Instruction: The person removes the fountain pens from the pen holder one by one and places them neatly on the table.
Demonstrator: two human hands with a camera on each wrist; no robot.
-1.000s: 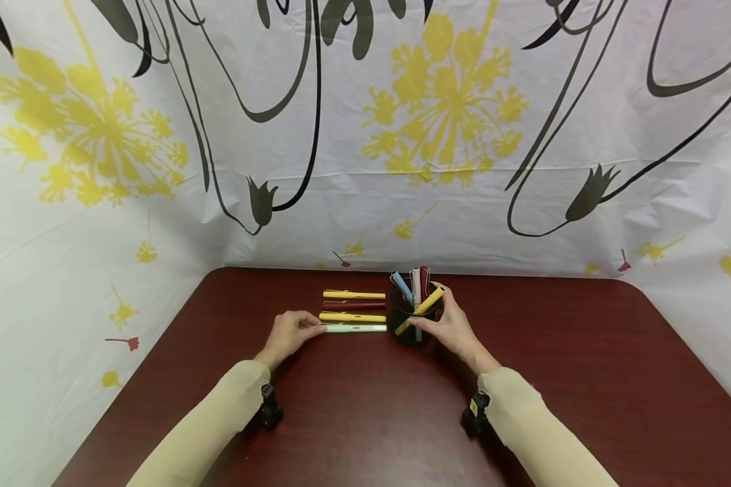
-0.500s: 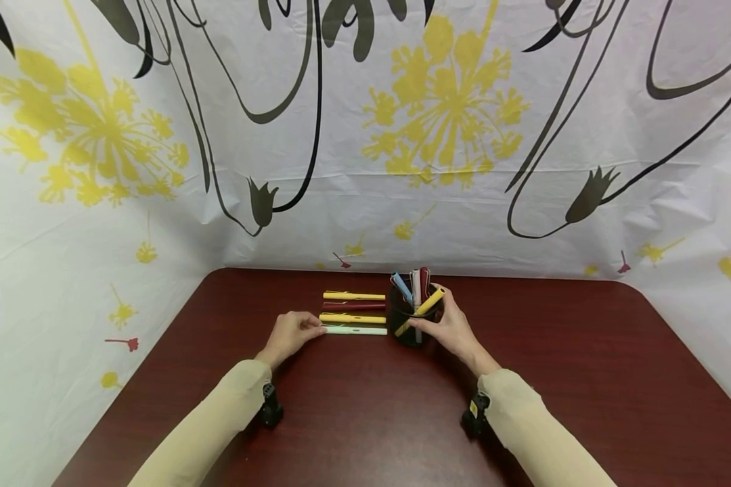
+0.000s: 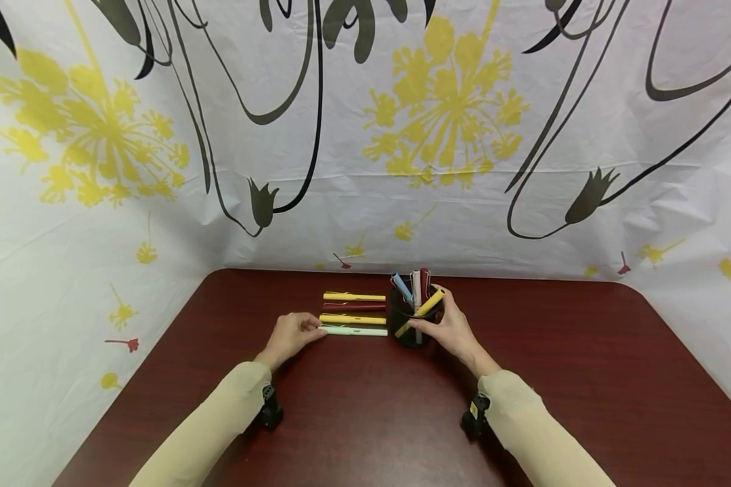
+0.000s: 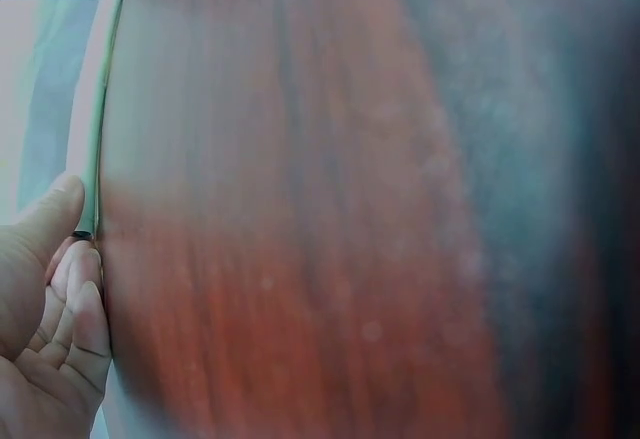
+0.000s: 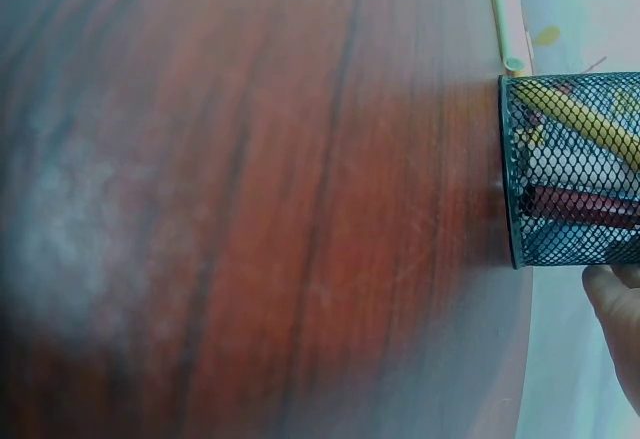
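In the head view, my left hand point(image 3: 291, 336) pinches the left end of a pale green pen point(image 3: 356, 331) lying on the table. The left wrist view shows the thumb point(image 4: 62, 204) against that pen's end. Behind it lie a yellow pen point(image 3: 353, 318), a dark red pen point(image 3: 355, 307) and another yellow pen point(image 3: 355, 297), roughly parallel. My right hand point(image 3: 453, 331) grips the black mesh pen cup point(image 5: 560, 174) from its right side. Standing in the cup are a blue pen point(image 3: 402, 287), a white pen point(image 3: 415, 284), a dark red pen point(image 3: 425, 281) and a slanting yellow pen point(image 3: 430, 302).
The dark reddish wooden table point(image 3: 365, 419) ends just behind the pens and cup. A white sheet point(image 3: 353, 149) printed with yellow flowers and dark stems hangs at the back and the sides. The right ends of the lying pens come close to the cup.
The pale green pen has shifted slightly toward me, widening its gap from the yellow pen behind it. Both hands keep nearly the same places and the cup stays put.
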